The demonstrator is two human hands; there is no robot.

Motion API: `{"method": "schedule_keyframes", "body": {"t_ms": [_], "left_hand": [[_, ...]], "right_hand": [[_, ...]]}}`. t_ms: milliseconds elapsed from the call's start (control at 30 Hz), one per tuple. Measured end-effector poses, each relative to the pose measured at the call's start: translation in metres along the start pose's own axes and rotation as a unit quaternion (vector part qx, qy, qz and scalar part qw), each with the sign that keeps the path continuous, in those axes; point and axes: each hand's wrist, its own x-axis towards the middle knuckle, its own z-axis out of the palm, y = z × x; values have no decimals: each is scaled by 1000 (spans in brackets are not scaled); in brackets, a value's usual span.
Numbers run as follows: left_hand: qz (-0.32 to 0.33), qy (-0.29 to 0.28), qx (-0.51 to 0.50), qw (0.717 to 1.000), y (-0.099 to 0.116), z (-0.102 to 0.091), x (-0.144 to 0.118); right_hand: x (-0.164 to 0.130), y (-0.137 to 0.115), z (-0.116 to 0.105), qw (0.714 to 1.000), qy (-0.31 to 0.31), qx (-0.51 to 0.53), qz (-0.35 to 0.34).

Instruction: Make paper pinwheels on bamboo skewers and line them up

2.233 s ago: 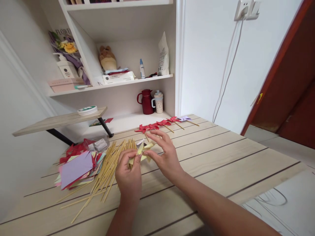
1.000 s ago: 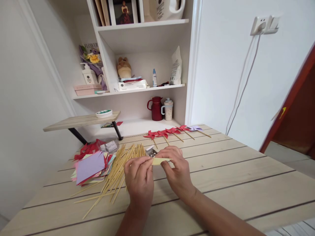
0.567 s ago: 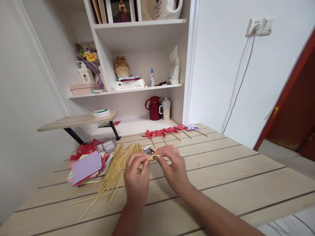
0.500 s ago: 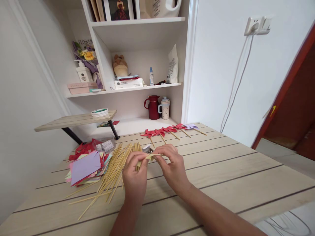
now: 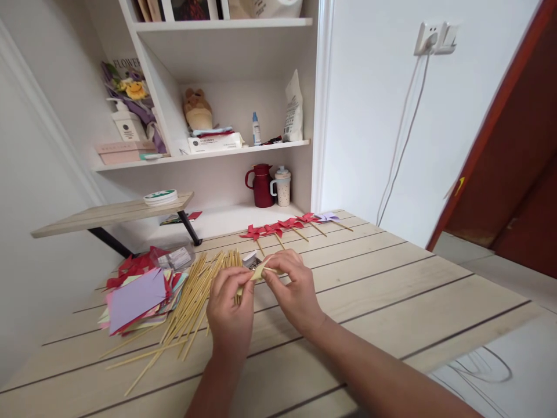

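Both hands hold one piece of pale yellow paper (image 5: pixel 259 271) just above the table. My left hand (image 5: pixel 231 307) pinches its left side between thumb and fingers. My right hand (image 5: pixel 292 287) grips the right side, fingers curled over it. The paper looks bent or folded, though the fingers cover much of it. Just behind the hands is a small open white box (image 5: pixel 249 259), partly hidden, with small metal bits in it. Thin wooden sticks (image 5: pixel 191 307) lie in a loose heap by my left hand.
Left of the sticks lies a stack of coloured paper with a lilac sheet (image 5: pixel 137 299) on top. Behind it are red paper pieces (image 5: pixel 134 264) and a clear plastic box (image 5: pixel 177 257). Red pinwheels (image 5: pixel 289 223) and a lilac pinwheel (image 5: pixel 326 217) line the table's back edge, below shelves (image 5: pixel 226 152).
The head view has turned slightly right, so everything sits further left. The yellow paper is now tilted up more between the hands, showing more of its face. Both hands keep their grip.
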Motion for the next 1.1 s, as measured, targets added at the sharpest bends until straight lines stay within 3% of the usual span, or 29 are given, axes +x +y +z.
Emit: {"method": "schedule_keyframes", "body": {"t_ms": [167, 267, 333, 433, 500, 633, 767, 1100], "left_hand": [[110, -6, 84, 990, 1, -2, -1], [123, 0, 98, 988, 1, -3, -1], [79, 7, 79, 994, 1, -2, -1], [-48, 12, -1, 999, -1, 2, -1], [-123, 7, -56, 991, -3, 5, -1], [-209, -3, -107, 972, -3, 9, -1], [-262, -11, -124, 957, -2, 9, -2], [-307, -52, -150, 938, -3, 10, -4]], "right_hand": [[0, -4, 0, 1000, 6, -2, 5], [0, -5, -1, 1000, -2, 12, 10], [0, -4, 0, 999, -8, 24, 27], [-1, -2, 1, 996, -4, 53, 77], [-1, 1, 2, 992, 3, 69, 106], [0, 3, 3, 988, 4, 86, 131], [1, 4, 3, 984, -2, 98, 146], [4, 7, 3, 981, -16, 110, 158]]}}
